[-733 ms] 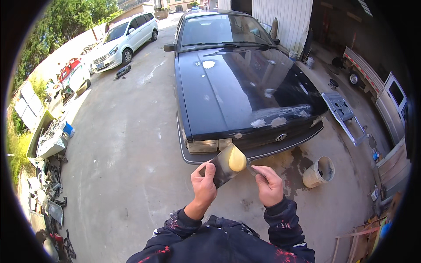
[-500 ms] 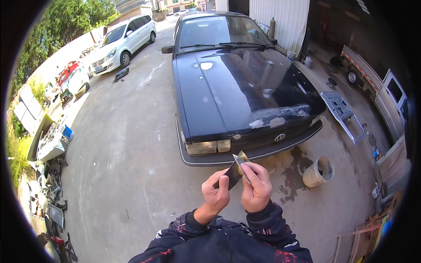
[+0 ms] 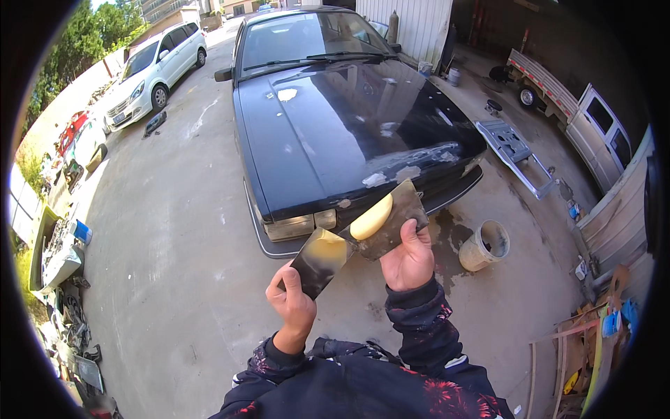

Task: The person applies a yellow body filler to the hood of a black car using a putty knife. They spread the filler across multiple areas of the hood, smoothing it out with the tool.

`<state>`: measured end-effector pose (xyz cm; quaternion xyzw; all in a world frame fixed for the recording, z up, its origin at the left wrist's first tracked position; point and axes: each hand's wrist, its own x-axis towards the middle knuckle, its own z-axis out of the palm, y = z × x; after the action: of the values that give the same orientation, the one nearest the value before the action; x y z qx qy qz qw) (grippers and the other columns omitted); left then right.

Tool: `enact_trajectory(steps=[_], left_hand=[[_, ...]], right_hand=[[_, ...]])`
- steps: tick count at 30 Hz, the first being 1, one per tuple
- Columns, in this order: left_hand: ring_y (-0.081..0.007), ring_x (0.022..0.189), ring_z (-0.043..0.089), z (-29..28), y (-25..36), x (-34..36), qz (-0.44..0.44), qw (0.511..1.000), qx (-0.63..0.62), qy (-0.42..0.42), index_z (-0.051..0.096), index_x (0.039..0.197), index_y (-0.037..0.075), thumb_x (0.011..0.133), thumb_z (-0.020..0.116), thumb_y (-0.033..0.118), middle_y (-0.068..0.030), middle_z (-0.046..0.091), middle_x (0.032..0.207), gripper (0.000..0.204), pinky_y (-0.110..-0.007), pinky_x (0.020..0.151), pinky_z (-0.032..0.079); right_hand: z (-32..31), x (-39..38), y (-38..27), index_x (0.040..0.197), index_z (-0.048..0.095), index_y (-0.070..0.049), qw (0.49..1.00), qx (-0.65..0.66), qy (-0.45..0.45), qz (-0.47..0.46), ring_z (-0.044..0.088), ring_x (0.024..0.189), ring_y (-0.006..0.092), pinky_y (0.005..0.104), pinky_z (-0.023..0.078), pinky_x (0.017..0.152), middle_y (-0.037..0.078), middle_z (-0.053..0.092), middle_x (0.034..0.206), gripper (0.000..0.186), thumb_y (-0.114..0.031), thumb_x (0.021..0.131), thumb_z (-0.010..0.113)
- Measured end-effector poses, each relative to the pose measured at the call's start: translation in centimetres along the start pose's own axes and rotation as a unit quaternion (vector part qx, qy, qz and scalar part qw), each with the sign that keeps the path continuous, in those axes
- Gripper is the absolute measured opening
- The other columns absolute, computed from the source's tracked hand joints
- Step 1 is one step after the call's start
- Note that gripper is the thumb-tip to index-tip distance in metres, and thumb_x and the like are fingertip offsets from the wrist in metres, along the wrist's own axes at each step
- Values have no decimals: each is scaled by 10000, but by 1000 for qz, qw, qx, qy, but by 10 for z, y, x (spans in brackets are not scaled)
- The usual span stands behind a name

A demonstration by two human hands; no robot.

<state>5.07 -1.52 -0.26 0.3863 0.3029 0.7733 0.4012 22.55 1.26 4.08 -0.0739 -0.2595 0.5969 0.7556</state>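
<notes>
My left hand [image 3: 292, 304] grips a dark flat spreader [image 3: 319, 269], its upper part smeared yellow. My right hand [image 3: 408, 260] holds a second flat spreader [image 3: 403, 213] with a thick, pale-yellow lump of paste [image 3: 371, 218] along its left side, thumb over its lower right part. The two spreaders meet or nearly meet at their inner corners. Just beyond them is the front of a black car [image 3: 328, 140], its hood marked with pale grey and white patches, mostly near the front edge.
A bucket [image 3: 484, 246] stands right of my hands, a silver panel [image 3: 515, 160] behind it. A white van [image 3: 150, 73] is parked at back left, with piled parts [image 3: 63, 251] along the left edge. A truck bed [image 3: 542, 77] and scrap wood [image 3: 579, 342] are on the right.
The spreaders have come apart from their overlapped position. My right hand has risen and turned thumb-up, showing the yellow lump on its spreader; my left hand has moved leftward. The view has shifted.
</notes>
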Motion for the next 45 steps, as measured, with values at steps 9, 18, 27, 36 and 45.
enact_trajectory(steps=[9,18,27,36,45], left_hand=[[-172,838,654,-7,-9,10,-65,997,-27,32,664,1073,-99,1024,573,243,-120,703,962,358,-279,778,518],[-249,778,681,-13,-12,2,168,939,270,-134,669,1025,-94,1025,539,215,-191,705,886,335,-317,720,523],[-185,851,657,-44,1,29,155,980,118,-26,639,1071,-104,1052,486,370,-152,697,965,499,-281,778,515],[-175,801,680,-54,-32,23,-190,979,-64,17,623,1008,-47,1033,544,305,-105,694,961,361,-312,726,571],[-214,913,689,-65,-52,53,-449,881,-139,-60,617,1110,-47,1025,532,383,-119,699,1019,446,-360,824,568]], right_hand=[[2,-31,3,1208,664,-6,770,-637,-32,28,633,949,171,269,492,858,108,681,1094,270,11,951,580],[17,-62,46,1197,684,-45,743,-643,-75,-168,635,1001,319,369,527,862,136,659,1114,446,105,784,604],[1,-43,61,1281,613,-5,943,-312,47,104,631,1093,212,321,493,967,98,652,1242,289,-47,1003,544],[1,-30,68,1346,548,27,952,-299,-62,27,574,1164,165,318,451,1018,84,602,1310,345,-105,1028,527],[-39,-26,61,1260,528,-17,935,-207,179,225,677,831,164,298,559,692,71,682,1012,290,-189,1027,523]])
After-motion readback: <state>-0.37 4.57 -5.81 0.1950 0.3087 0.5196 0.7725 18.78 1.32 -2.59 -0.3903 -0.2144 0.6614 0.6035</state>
